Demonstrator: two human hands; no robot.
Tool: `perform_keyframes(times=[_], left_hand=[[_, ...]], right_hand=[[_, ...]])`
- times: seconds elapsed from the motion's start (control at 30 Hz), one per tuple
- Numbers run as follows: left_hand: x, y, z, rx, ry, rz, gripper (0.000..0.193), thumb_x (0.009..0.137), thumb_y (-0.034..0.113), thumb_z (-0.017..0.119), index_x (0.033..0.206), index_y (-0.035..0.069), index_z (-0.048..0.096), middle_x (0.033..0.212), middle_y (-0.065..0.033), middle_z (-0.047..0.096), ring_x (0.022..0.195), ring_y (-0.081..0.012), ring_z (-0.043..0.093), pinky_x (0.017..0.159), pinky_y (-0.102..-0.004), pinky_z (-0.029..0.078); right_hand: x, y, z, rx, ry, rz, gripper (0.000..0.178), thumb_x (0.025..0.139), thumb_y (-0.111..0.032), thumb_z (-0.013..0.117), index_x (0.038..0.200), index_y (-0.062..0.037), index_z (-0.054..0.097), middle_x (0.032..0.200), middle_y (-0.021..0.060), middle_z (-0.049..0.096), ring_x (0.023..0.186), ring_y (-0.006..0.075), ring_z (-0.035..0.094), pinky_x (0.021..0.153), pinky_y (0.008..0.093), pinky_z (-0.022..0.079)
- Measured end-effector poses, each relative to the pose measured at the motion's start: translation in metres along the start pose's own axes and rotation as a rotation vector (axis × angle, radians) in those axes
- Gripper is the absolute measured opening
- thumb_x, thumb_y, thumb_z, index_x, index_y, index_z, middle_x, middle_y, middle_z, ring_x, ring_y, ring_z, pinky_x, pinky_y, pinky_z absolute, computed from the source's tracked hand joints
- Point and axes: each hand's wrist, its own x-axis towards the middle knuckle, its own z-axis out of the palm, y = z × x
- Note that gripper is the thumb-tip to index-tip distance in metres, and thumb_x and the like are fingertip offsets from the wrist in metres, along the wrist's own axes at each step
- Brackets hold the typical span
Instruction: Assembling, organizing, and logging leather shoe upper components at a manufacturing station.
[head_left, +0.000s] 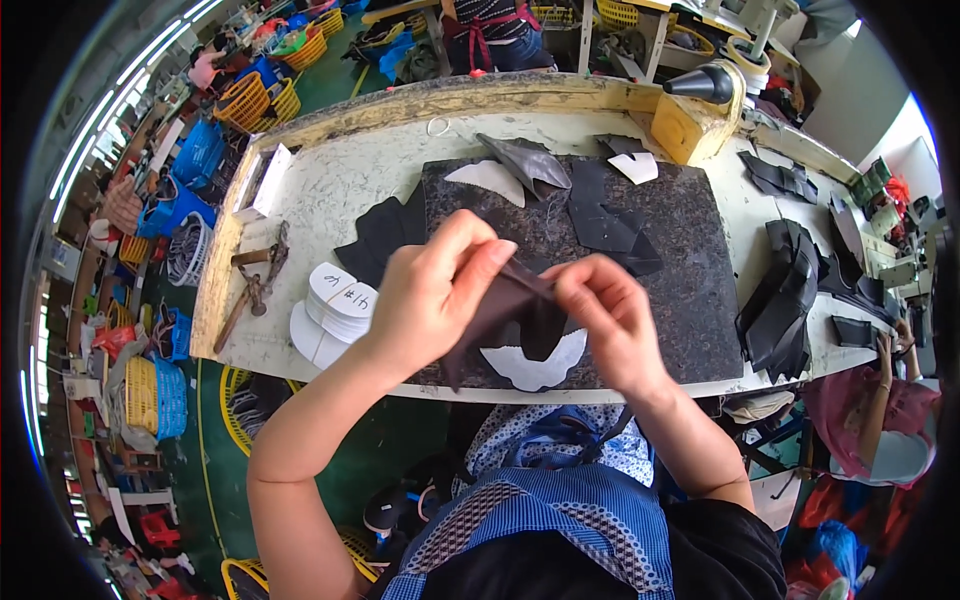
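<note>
A stack of white oval paper tags (338,300) with handwritten marks lies on the worktable's left part, just beside the dark stone slab. No packages, signs or screens are discernible.

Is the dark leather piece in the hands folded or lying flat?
Folded: the dark leather piece is lifted off the slab, creased between the left hand and right hand.
</note>
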Motion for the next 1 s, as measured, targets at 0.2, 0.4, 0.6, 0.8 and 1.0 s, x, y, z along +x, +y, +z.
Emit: perform_keyframes(times=[0.2, 0.4, 0.6, 0.8, 1.0], left_hand=[[0.0, -0.006, -0.001, 0.267, 0.149, 0.214, 0.016, 0.102, 0.013, 0.063, 0.093, 0.003, 0.054, 0.061, -0.0031, 0.05, 0.05, -0.009, 0.044, 0.048, -0.026, 0.036], [0.009, -0.012, 0.008, -0.04, 0.127, -0.115, 0.016, 0.103, 0.018, 0.062, 0.102, 0.004, 0.054, 0.068, 0.0017, 0.054, 0.061, -0.0034, 0.043, 0.056, -0.0227, 0.036], [0.033, -0.003, 0.007, -0.166, 0.053, 0.253, 0.088, 0.079, 0.026, 0.087, 0.149, 0.006, 0.037, 0.114, -0.0147, 0.071, 0.1, -0.0193, 0.069, 0.088, -0.0341, 0.054], [0.054, 0.023, 0.0, -0.138, -0.541, -0.191, 0.049, 0.072, 0.004, 0.085, 0.117, -0.001, 0.065, 0.109, -0.0056, 0.07, 0.101, -0.0126, 0.063, 0.094, -0.0287, 0.05], [0.04, 0.012, 0.001, -0.104, -0.549, -0.191, 0.026, 0.078, 0.009, 0.081, 0.099, -0.002, 0.071, 0.088, -0.0052, 0.07, 0.08, -0.0151, 0.065, 0.077, -0.0314, 0.053]], right_hand=[[0.019, -0.011, 0.002, -0.496, 0.159, -0.274, 0.008, 0.106, -0.011, 0.053, 0.104, -0.0036, 0.049, 0.07, 0.0003, 0.053, 0.062, 0.0051, 0.044, 0.053, 0.0241, 0.035], [0.048, -0.03, -0.011, -0.919, 0.084, -0.711, 0.009, 0.098, -0.009, 0.063, 0.102, -0.0069, 0.054, 0.057, 0.0084, 0.055, 0.047, 0.0206, 0.058, 0.046, 0.0331, 0.044], [0.067, -0.079, 0.006, -1.427, -0.513, -0.797, 0.022, 0.082, -0.015, 0.072, 0.097, -0.0089, 0.057, 0.07, 0.0085, 0.065, 0.056, 0.0307, 0.065, 0.048, 0.0406, 0.049], [0.052, -0.103, -0.012, -0.913, -0.525, -0.435, 0.035, 0.079, -0.002, 0.075, 0.111, -0.006, 0.061, 0.089, 0.0133, 0.069, 0.08, 0.032, 0.071, 0.069, 0.0402, 0.055], [0.034, -0.089, -0.018, -0.792, -0.353, -0.312, 0.034, 0.08, 0.002, 0.075, 0.111, -0.0038, 0.062, 0.097, 0.0117, 0.069, 0.084, 0.0294, 0.07, 0.073, 0.0348, 0.057]])
